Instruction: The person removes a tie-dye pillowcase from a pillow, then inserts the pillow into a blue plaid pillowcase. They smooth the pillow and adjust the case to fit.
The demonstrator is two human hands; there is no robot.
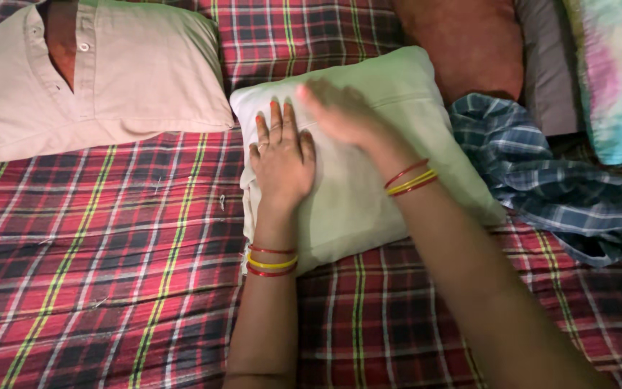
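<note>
On the plaid bed (95,274), the left hand (282,162) lies flat, fingers spread, grasping nothing, pressing the pale green pillow (368,187). The right hand (343,112), blurred, lies open on it too. Uneven pressing could probably wrinkle its smooth, plump cover. Beyond it rest a beige pillow (124,79) and a crumpled blue checked shirt (541,180).

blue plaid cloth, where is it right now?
Head view, right side: the crumpled blue plaid cloth lies on the red checked bedsheet, against the right edge of the pale green pillow under both hands, below the brown cushion.
</note>
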